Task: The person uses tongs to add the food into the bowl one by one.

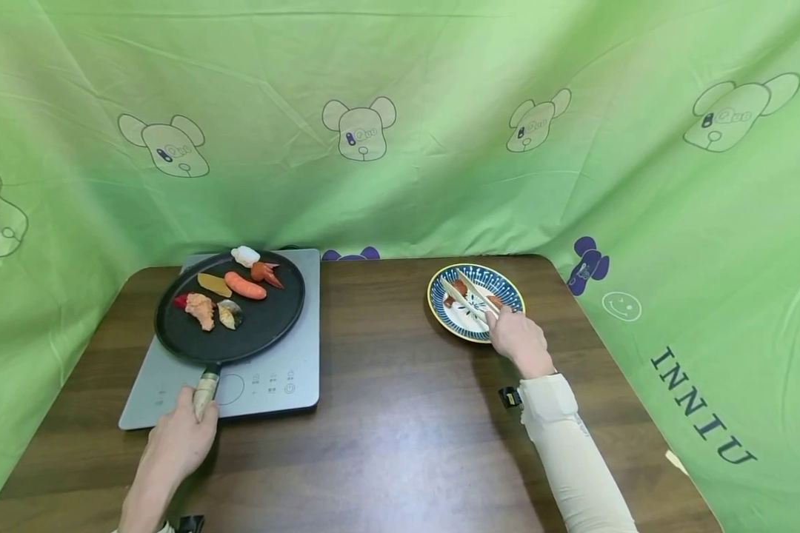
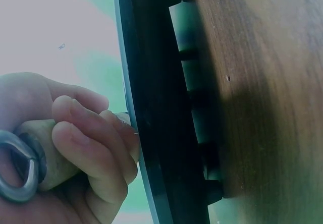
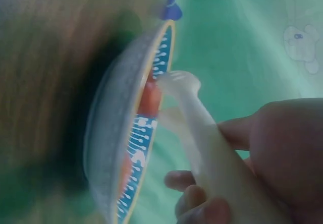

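At the left, my left hand (image 1: 180, 440) grips the wooden handle (image 1: 204, 394) of a round black pan (image 1: 260, 329), fingers curled round it; a metal ring (image 2: 28, 166) shows at the handle's end. The pan holds a pink sausage (image 1: 245, 286), a flat yellow piece (image 1: 215, 284), a browned lump (image 1: 201, 311), a shell-like piece (image 1: 227, 314), an orange-red piece (image 1: 265, 274) and a white lump (image 1: 245, 256). On the right, my right hand (image 1: 518, 342) holds pale tongs (image 1: 467, 303) over a blue-patterned plate (image 1: 509, 286). Their parted tips are close to a reddish piece (image 3: 150, 97).
Under the pan lies a grey induction cooktop (image 1: 307, 348) with printed controls along its front. The brown wooden table (image 1: 387, 385) extends between cooktop and plate. A green printed cloth (image 1: 440, 200) hangs behind the table and at both sides.
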The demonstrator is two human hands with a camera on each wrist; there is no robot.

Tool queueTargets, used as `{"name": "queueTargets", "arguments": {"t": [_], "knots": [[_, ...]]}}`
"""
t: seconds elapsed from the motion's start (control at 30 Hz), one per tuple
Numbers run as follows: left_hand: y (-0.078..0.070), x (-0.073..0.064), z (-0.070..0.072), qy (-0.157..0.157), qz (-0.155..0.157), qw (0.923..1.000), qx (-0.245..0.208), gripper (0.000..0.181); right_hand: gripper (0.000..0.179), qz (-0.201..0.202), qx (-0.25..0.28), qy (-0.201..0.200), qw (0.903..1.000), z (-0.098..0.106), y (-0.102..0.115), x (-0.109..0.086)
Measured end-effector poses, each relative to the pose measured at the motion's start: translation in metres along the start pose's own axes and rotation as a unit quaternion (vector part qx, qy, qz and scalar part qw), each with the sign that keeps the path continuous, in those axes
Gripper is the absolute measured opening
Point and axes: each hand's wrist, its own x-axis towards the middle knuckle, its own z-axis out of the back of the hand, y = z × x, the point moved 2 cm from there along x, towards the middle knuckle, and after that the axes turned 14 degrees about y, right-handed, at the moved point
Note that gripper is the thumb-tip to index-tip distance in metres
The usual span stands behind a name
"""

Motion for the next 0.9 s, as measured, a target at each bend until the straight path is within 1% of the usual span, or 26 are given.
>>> {"name": "queueTargets", "arguments": {"t": [0.27, 0.43, 0.57, 0.77, 0.9], "knots": [[0.003, 0.001, 0.0, 0.002, -0.007, 1.0, 0.001, 0.058, 0.054, -0.019, -0.013, 0.036, 0.9991, 0.012, -0.011, -0.013], [0.003, 0.001, 0.0, -0.005, -0.01, 0.9999, 0.001, 0.056, 0.055, -0.022, -0.017, 0.058, 0.9979, 0.012, -0.016, -0.017], [0.002, 0.0, -0.001, -0.005, -0.01, 0.9999, 0.0, 0.055, 0.056, -0.019, -0.028, 0.067, 0.9972, 0.01, -0.015, -0.016], [0.002, 0.001, -0.001, -0.001, -0.006, 1.0, 0.0, 0.056, 0.059, -0.015, -0.037, 0.074, 0.9964, 0.006, -0.015, -0.01], [0.003, 0.002, -0.001, 0.0, -0.005, 1.0, -0.002, 0.057, 0.059, -0.014, -0.049, 0.06, 0.9969, 0.008, -0.018, -0.007]]}}
